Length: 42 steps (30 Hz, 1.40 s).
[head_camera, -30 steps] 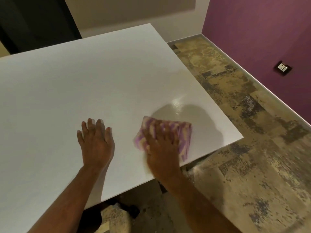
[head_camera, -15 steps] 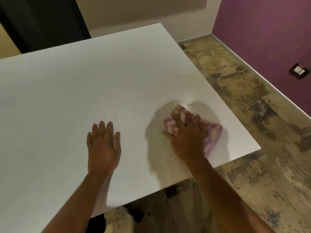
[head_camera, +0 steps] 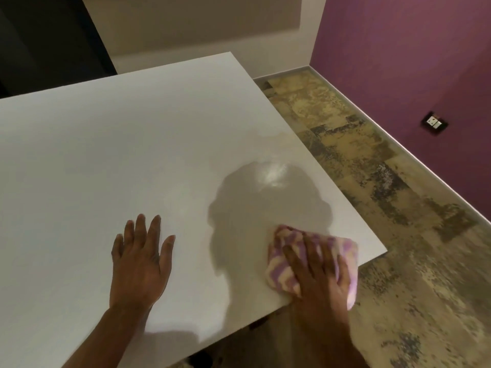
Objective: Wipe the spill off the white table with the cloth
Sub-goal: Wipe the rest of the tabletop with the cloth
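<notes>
A purple and cream striped cloth lies bunched at the near right corner of the white table. My right hand presses flat on top of it, fingers spread over the fabric, close to the table's front edge. My left hand rests palm down on the bare tabletop to the left, fingers apart, holding nothing. A wet glossy patch glints on the table just beyond the cloth, inside a dark shadow.
The table's right edge drops to a mottled brown floor. A purple wall with a wall socket stands on the right. A dark doorway lies behind the table's far left.
My right hand has dragged the cloth back toward me and the front edge, after pushing it forward and right half a second ago. My left hand stays planted on the table.
</notes>
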Each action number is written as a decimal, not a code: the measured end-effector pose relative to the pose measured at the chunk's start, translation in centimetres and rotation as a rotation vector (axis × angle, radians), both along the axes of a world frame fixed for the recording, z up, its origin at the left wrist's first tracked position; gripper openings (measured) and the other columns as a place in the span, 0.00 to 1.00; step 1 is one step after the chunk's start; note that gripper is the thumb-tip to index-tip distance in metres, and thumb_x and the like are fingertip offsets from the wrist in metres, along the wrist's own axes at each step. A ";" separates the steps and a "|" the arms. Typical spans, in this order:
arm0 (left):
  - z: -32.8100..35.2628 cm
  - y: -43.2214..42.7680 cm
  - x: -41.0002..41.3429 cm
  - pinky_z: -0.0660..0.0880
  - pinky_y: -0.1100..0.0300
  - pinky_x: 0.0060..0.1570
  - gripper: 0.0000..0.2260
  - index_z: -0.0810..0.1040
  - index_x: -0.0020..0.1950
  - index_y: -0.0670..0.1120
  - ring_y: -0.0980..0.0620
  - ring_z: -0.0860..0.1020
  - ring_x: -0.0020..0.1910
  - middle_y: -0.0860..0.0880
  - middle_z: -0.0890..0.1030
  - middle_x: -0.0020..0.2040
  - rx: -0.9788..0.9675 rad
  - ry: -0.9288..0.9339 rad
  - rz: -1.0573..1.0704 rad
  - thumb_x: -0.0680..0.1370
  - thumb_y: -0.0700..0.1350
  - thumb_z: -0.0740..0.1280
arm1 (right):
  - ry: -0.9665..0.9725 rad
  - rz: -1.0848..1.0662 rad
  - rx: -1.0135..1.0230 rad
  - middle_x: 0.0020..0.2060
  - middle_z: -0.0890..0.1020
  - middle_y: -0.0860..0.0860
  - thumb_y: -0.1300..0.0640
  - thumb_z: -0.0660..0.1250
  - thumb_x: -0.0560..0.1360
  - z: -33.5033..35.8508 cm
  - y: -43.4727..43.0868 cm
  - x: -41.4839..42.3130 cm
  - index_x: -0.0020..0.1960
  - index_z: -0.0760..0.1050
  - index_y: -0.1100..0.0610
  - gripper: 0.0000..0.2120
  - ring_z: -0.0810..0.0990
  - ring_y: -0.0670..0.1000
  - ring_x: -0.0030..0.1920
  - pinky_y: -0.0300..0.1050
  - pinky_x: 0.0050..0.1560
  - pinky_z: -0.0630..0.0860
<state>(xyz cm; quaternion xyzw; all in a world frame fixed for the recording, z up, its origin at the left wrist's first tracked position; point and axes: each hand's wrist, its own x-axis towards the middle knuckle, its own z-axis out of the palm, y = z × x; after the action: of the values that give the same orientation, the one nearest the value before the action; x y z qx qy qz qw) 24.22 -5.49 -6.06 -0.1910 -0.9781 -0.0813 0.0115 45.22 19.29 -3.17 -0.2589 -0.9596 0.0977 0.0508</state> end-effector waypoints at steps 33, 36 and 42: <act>-0.2 1.6 -2.4 0.57 0.40 0.80 0.30 0.63 0.82 0.48 0.39 0.59 0.82 0.40 0.62 0.82 -0.012 -0.049 -0.168 0.84 0.61 0.45 | 0.062 0.047 0.044 0.76 0.71 0.58 0.51 0.60 0.78 -1.8 -1.1 -19.0 0.78 0.67 0.49 0.28 0.67 0.64 0.76 0.69 0.76 0.58; 0.1 1.7 -2.5 0.57 0.40 0.80 0.31 0.61 0.83 0.48 0.39 0.58 0.83 0.40 0.61 0.82 -0.044 -0.063 -0.164 0.84 0.61 0.43 | 0.043 0.172 0.015 0.78 0.69 0.55 0.52 0.63 0.77 -2.1 -4.6 -15.6 0.80 0.63 0.47 0.31 0.63 0.62 0.79 0.68 0.78 0.56; 0.8 1.8 -2.3 0.55 0.40 0.80 0.33 0.59 0.83 0.48 0.39 0.56 0.83 0.40 0.59 0.83 -0.045 -0.112 -0.169 0.83 0.62 0.40 | 0.132 -0.015 -0.039 0.77 0.67 0.53 0.63 0.67 0.67 -1.7 -1.3 -7.4 0.74 0.73 0.48 0.35 0.65 0.63 0.78 0.64 0.77 0.57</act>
<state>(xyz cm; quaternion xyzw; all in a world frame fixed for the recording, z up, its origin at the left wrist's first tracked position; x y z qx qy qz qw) 21.90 -3.68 -5.27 -0.2684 -0.9592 -0.0704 -0.0546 37.78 18.01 -4.86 -0.2601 -0.9501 0.1330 0.1096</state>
